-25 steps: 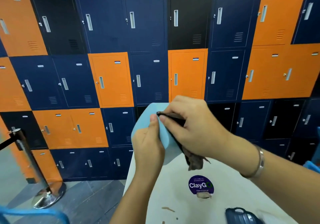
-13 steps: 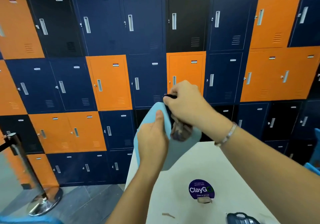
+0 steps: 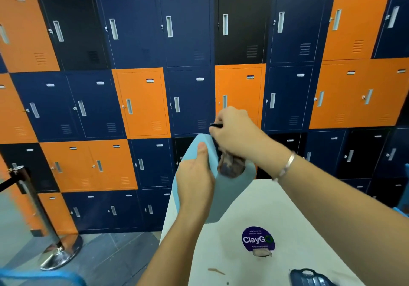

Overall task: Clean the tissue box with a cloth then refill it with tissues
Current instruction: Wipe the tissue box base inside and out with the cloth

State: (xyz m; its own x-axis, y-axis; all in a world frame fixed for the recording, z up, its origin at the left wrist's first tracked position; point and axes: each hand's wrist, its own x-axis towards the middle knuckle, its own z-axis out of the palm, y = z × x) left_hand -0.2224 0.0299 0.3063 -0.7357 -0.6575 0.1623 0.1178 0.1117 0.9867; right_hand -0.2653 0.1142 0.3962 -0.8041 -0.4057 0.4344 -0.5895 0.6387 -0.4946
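A light blue tissue box (image 3: 230, 195) is held tilted above the far end of the white table (image 3: 276, 215). My left hand (image 3: 195, 178) grips its left side, thumb lying up along the box. My right hand (image 3: 235, 131) is at the box's upper edge and grips a dark, brownish cloth (image 3: 230, 166) that hangs against the box face. A thin black edge sticks out from under the right fingers.
A purple round ClayGo sticker (image 3: 257, 239) sits on the table, with brown scuffs near it. A dark blue object (image 3: 309, 278) lies at the table's near edge. Orange and navy lockers (image 3: 141, 102) fill the wall behind. A metal stanchion (image 3: 33, 201) stands on the left floor.
Both hands have lifted the box higher. My right hand moved up from the middle of the box to its top edge, and the cloth now bunches against the face.
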